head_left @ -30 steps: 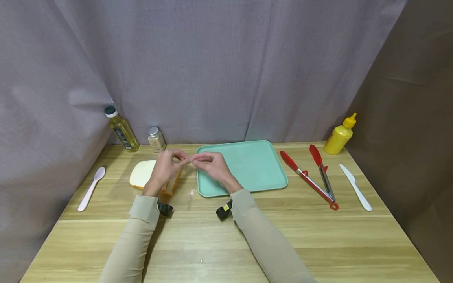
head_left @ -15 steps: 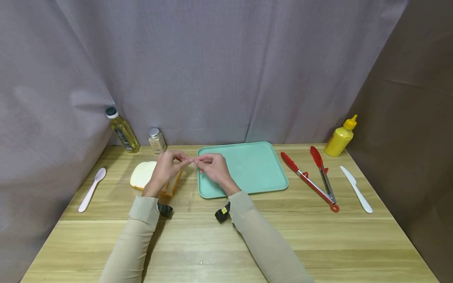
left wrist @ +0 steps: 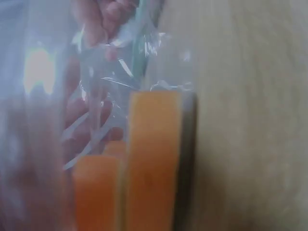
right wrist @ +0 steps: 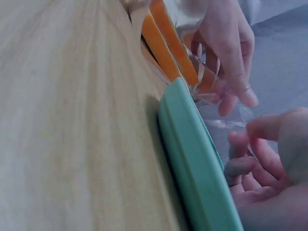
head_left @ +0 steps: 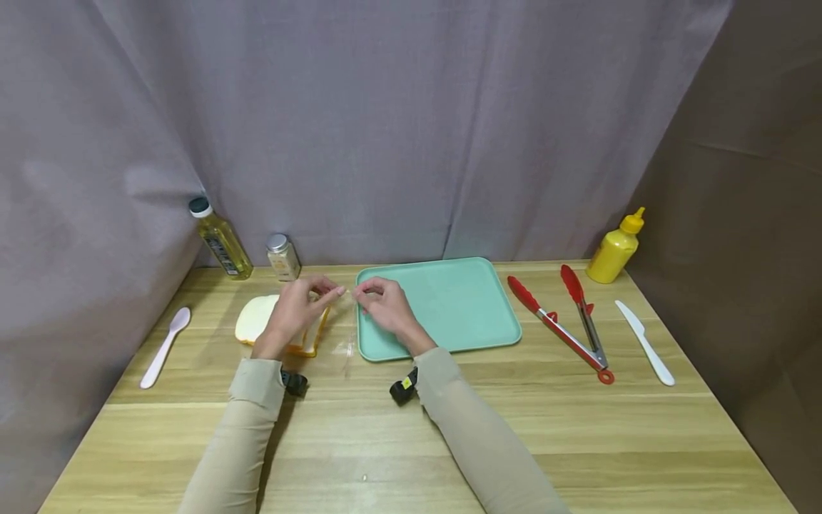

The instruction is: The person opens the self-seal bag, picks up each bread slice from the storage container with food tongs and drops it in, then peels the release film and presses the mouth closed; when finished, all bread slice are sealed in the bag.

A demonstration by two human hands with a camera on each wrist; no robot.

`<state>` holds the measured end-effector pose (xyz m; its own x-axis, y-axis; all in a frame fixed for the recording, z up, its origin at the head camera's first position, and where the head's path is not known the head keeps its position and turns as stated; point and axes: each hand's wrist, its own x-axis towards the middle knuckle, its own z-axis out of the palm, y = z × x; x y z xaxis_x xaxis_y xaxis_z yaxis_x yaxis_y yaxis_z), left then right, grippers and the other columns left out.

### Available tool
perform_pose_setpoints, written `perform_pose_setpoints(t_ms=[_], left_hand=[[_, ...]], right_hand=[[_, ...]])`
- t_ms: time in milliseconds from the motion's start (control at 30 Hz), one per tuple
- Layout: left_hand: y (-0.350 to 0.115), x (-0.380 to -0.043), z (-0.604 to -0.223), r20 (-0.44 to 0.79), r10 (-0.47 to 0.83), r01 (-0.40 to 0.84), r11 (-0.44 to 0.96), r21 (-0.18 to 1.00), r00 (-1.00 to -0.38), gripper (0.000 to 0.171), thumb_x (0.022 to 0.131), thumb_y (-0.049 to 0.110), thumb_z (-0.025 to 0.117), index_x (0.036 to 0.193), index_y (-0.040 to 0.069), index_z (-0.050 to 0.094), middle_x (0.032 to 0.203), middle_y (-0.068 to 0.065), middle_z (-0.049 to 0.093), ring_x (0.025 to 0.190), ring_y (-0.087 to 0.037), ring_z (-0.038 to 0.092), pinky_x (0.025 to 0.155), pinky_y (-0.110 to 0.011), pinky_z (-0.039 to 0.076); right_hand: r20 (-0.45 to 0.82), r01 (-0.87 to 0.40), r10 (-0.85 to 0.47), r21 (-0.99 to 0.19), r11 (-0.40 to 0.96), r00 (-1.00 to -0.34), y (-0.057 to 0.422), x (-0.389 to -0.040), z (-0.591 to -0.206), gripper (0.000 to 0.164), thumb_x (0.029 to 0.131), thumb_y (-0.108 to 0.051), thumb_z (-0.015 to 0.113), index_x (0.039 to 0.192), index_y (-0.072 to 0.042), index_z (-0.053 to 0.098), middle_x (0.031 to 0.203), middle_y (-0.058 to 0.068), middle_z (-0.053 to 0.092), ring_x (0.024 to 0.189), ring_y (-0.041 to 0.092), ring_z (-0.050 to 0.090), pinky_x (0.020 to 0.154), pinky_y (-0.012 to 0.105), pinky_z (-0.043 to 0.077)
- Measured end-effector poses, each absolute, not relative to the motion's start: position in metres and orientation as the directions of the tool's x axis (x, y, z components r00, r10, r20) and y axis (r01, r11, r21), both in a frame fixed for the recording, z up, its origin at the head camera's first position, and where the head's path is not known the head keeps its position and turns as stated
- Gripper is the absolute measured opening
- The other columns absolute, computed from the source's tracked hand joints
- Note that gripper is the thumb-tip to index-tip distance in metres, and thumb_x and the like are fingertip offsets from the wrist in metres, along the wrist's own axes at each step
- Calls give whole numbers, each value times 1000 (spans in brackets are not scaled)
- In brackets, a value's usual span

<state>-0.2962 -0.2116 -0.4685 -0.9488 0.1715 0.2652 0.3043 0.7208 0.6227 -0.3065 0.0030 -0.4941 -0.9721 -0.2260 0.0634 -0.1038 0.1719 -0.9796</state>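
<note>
Slices of bread [head_left: 255, 318] with orange crust lie in a clear plastic bag [head_left: 349, 346] left of the tray. Over the bag's mouth end, my left hand [head_left: 300, 307] pinches the film between thumb and fingers. My right hand [head_left: 387, 305], above the tray's left edge, pinches the film a short way off. In the right wrist view, a strip of clear film [right wrist: 228, 123] stretches between the two hands. Crust edges [left wrist: 154, 159] show through the film in the left wrist view. The left hand and forearm hide part of the bread in the head view.
A green tray [head_left: 449, 307] lies beside the bag. To the right are red-tipped tongs [head_left: 568, 332], a white knife [head_left: 645, 343] and a yellow squeeze bottle [head_left: 614, 251]. A spoon [head_left: 165, 348], an oil bottle [head_left: 221, 241] and a seasoning jar [head_left: 283, 258] stand or lie left.
My hands, whose fingertips met a second ago, are now slightly apart with a small gap between them. The bread, tray and utensils stay where they were.
</note>
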Motion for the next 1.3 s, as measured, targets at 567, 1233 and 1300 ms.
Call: perform_pose_setpoints(t_ms=[567,1233,1300], left_hand=[[-213,-295,-471,270,124,263,776,573,-955,31,108,41,68,98,15,83,94,-2,82,71,-18,59,65,-35,47],[-214,-294,-467,302,132,287,781,555,-944,30,108,39,69,99,14,83,96,-4,83,69,-17,59,64,-34,50],[-214,-294,-466,295,131,282,782,555,-946,30,108,40,69,101,14,83,98,-4,83,71,-17,61,65,-34,52]], right_hand=[[74,-81,-211,-996,22,-975,0,-304,-491,10,96,-9,76,104,-4,74,92,-2,75,76,14,67,71,25,57],[293,-366,-235,-845,391,-927,-10,-308,-475,20,98,-32,83,108,-15,83,97,2,82,78,16,72,67,23,57],[295,-379,-255,-827,415,-921,-10,-308,-471,11,100,-27,82,102,-16,84,96,0,82,75,15,70,65,22,55]])
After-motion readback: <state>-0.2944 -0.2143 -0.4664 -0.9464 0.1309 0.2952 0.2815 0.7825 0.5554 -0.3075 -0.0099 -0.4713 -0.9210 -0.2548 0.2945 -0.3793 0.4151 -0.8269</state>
